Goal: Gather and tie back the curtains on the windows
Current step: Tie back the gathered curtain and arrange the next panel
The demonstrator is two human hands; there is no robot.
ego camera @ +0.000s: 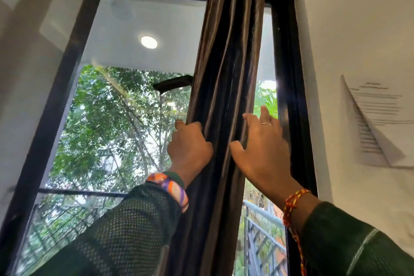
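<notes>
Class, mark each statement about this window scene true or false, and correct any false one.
1. The left hand grips the left edge of the curtain. True.
2. The right hand is a closed fist. False: its fingers are spread open against the curtain's right side.
3. The curtain is gathered into a narrow bunch. True.
4. A tie-back is wrapped round the curtain. False: none shows.
5. A sheet of paper hangs on the wall right of the window frame. True.
6. The curtain is white. False: it is dark brown.

1 curtain point(226, 74), 2 hands point(190, 148) point(262, 148), 1 paper point(378, 123).
</notes>
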